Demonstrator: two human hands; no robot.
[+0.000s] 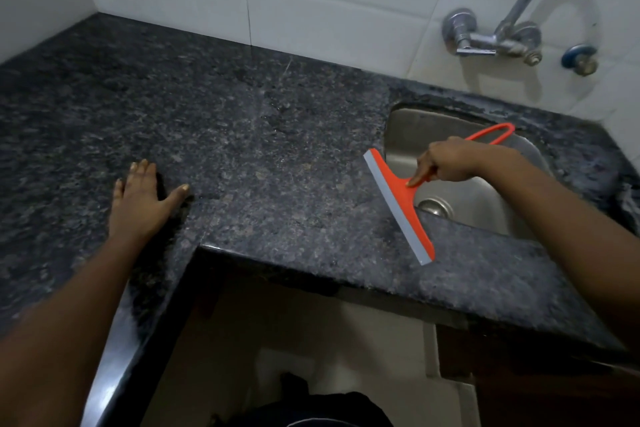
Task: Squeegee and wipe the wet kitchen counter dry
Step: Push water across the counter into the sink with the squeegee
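Note:
A dark speckled granite counter (242, 136) wraps around an L-shaped corner. My right hand (450, 158) grips the handle of an orange squeegee (401, 201) with a grey rubber blade. The blade lies across the counter's strip at the left edge of the sink, running from the sink's rim toward the front edge. My index finger presses on the squeegee's neck. My left hand (142, 198) rests flat on the counter to the left, fingers spread, holding nothing. No cloth is visible.
A steel sink (467, 194) with a round drain is set into the counter on the right. A chrome wall tap (498, 39) hangs above it on white tiles. The counter's front edge drops to a pale floor below.

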